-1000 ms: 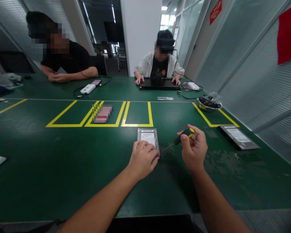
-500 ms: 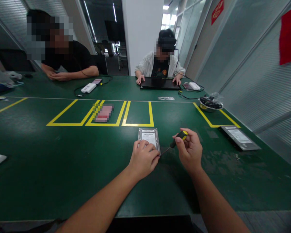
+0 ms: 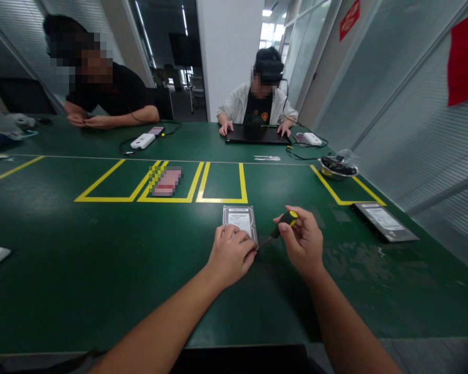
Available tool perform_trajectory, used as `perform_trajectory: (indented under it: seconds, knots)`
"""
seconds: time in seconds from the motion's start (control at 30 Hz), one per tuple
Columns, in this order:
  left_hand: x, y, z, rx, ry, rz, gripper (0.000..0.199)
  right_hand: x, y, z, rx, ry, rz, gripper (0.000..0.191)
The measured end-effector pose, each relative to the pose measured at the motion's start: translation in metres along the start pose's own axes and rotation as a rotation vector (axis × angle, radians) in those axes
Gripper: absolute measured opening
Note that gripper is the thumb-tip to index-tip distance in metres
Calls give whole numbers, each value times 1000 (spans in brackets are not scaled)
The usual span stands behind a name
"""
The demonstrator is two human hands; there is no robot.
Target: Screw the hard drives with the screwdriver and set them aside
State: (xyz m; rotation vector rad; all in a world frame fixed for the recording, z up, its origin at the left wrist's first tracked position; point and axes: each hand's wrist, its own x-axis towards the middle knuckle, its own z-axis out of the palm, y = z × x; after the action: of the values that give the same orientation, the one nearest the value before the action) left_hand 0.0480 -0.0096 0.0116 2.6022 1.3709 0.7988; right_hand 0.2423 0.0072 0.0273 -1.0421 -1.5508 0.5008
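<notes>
Hard disk drive (image 3: 239, 216) lies flat beneath the left hand (image 3: 231, 255), which is clasped over its near half. Just right of the drive, the right hand (image 3: 303, 243) is wrapped around a screwdriver (image 3: 286, 218), tip at the drive's near right corner. Well right of the drive lies a labelled metal-cased unit (image 3: 382, 217).
</notes>
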Motion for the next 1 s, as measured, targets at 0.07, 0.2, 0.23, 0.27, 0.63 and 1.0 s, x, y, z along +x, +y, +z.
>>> perform_trajectory:
  seconds: [0.07,0.2,0.23,0.27,0.63,1.0]
  knots:
    - [0,0,0,2,-5,3,10,1,-2,-1,1,-39,-8,38]
    - [0,0,0,2,-11,5,10,8,-11,-3,-86,-104,-63,36]
    - [0,0,0,4,-14,5,10,11,-15,-4,-125,-123,-88,35]
    - [0,0,0,8,-16,4,10,14,-18,-5,-161,-144,-117,34]
    - [0,-2,-2,40,-28,-28,11,25,-36,-5,-187,-318,-234,36]
    - [0,-2,0,62,-29,-27,12,29,-51,3,-246,-254,-285,25]
